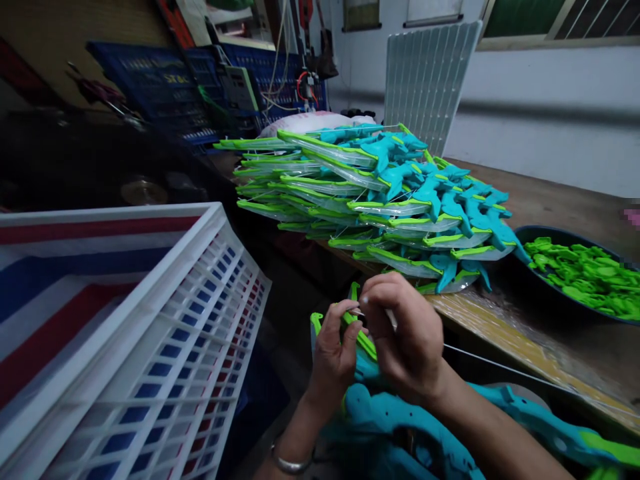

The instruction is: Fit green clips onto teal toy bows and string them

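Low in front of me lies a toy crossbow with a teal body and a lime-green limb. My left hand is closed on the green limb near its tip. Close beside it, my right hand is pinched with its fingers curled, and a bit of white string shows at the fingertips. A white string also stretches from behind my right hand toward the lower right. The exact contact at the fingertips is partly hidden.
A tall pile of similar toy crossbows sits on the table. A dark basin of lime-green parts stands on the right. To the left is a white crate with a striped lining. Behind are blue crates.
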Demonstrator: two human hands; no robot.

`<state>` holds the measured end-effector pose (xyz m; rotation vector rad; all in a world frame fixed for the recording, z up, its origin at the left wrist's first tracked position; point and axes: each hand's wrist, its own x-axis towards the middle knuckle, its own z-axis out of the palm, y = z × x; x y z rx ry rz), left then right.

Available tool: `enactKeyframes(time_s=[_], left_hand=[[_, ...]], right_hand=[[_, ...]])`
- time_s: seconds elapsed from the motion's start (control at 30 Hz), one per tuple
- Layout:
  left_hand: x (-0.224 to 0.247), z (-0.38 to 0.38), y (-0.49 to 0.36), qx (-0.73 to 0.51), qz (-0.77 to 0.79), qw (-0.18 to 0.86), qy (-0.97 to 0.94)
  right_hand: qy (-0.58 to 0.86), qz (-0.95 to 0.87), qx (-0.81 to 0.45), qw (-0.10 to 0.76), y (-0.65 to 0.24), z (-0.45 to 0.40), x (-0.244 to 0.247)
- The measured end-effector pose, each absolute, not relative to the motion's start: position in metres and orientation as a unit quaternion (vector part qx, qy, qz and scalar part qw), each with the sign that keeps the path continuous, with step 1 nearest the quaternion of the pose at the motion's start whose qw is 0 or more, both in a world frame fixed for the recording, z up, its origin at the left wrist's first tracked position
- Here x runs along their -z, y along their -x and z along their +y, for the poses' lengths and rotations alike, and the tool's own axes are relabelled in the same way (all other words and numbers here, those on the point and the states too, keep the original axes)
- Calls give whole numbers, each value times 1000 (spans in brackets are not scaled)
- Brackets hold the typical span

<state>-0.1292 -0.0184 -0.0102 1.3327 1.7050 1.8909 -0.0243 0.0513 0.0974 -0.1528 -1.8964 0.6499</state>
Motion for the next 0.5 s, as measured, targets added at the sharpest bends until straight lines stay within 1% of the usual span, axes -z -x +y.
enactKeyframes(time_s=[0.1, 0.23, 0.3, 0.4, 0.5], left_hand=[[-1, -21, 136, -655, 559, 140, -489], [-10, -26, 145, -647, 564, 134, -495], [-12, -26, 147, -652, 561, 150, -488], [-12, -26, 149, -660, 549, 192, -476], [-8, -26, 150, -665, 545, 208, -466]], right_hand=[[138, -764, -340, 531, 17, 55, -93], [199, -747, -393, 498, 16, 62, -63], [187, -767, -378, 485, 16, 62, -53], [130, -812, -322, 470, 16, 60, -48], [98, -851, -283, 431, 16, 59, -48]])
